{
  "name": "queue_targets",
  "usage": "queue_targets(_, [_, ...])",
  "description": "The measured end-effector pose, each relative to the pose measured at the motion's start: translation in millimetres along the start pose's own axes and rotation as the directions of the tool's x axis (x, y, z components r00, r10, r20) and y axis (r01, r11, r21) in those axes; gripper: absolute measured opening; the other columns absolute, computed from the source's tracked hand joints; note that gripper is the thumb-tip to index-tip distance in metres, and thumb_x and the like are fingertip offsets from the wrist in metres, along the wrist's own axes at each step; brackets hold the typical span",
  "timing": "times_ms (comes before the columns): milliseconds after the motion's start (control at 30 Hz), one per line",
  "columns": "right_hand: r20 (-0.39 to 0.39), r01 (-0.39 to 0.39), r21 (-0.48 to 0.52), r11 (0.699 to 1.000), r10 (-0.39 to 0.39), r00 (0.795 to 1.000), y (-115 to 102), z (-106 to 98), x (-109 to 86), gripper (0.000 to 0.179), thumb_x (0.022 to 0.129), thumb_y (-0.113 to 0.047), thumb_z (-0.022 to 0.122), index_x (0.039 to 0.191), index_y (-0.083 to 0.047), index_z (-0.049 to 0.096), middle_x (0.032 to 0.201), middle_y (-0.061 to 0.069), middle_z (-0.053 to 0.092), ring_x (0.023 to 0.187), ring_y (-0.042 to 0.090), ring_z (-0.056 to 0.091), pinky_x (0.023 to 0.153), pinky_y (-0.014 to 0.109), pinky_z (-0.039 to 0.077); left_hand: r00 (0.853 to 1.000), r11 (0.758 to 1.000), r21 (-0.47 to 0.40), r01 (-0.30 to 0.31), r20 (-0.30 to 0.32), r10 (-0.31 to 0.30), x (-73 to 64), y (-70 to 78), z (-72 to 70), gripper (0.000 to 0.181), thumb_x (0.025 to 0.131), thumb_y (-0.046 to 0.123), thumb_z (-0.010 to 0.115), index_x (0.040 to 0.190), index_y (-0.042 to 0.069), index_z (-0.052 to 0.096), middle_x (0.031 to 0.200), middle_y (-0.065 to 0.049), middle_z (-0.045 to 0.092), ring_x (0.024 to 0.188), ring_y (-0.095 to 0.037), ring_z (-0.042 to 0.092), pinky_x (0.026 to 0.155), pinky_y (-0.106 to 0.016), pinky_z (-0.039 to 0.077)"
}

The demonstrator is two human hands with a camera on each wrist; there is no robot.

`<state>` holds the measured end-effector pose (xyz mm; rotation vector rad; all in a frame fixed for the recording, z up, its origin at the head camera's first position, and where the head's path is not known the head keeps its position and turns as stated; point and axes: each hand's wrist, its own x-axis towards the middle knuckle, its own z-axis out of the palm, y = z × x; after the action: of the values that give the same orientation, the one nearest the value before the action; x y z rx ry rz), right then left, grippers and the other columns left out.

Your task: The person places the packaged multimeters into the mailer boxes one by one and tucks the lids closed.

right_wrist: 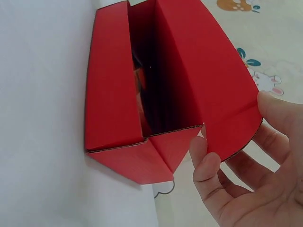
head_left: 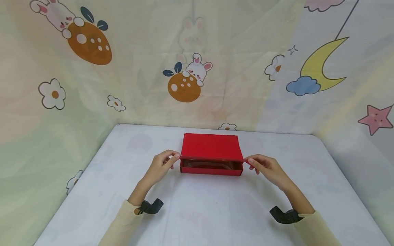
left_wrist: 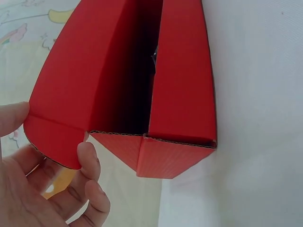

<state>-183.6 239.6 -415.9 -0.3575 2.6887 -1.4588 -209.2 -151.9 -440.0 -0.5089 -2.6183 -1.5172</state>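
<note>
A red cardboard box (head_left: 211,147) sits toward the back of the white table, its hinged lid partly raised. Between lid and front wall is a dark gap, with something shiny and brownish inside that I cannot make out. My left hand (head_left: 162,164) pinches the left end of the lid's front flap (left_wrist: 54,139) between thumb and fingers. At the opposite end, my right hand (head_left: 267,168) holds the flap's other corner (right_wrist: 232,135) the same way. In both wrist views the front flap stands out from the box, apart from the front wall.
The white table (head_left: 197,212) spreads around the box on all sides. A printed cloth backdrop (head_left: 138,68) rises behind and beside it, close to the box's rear. Black wrist cameras (head_left: 151,206) sit at both sleeve cuffs.
</note>
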Motion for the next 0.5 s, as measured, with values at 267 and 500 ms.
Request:
queue_targets(267, [0.002, -0.04, 0.031, 0.999, 0.04, 0.999, 5, 5, -3.5, 0.034, 0.099, -0.028, 0.058, 0.123, -0.004, 0.063, 0.098, 0.012, 0.064, 0.076, 0.025, 0.06, 0.068, 0.034, 0.052, 0.999, 1.0, -0.014, 0.023, 0.037, -0.023, -4.3, -5.0, 0.1, 0.029, 0.098, 0.032, 0.058, 0.114, 0.01, 0.068, 0.105, -0.015, 0.067, 0.073, -0.037, 0.061, 0.057, -0.025, 0.044])
queue_targets(500, [0.024, -0.045, 0.073, 0.996, 0.043, 0.999, 13, 10, -8.9, 0.033, 0.099, -0.024, 0.058, 0.123, -0.002, 0.063, 0.101, 0.021, 0.063, 0.075, 0.032, 0.059, 0.068, 0.033, 0.051, 0.996, 0.999, -0.018, 0.04, 0.085, -0.039, -10.7, -9.4, 2.1, 0.025, 0.098, 0.027, 0.059, 0.117, 0.012, 0.067, 0.107, -0.009, 0.066, 0.077, -0.032, 0.063, 0.064, -0.027, 0.048])
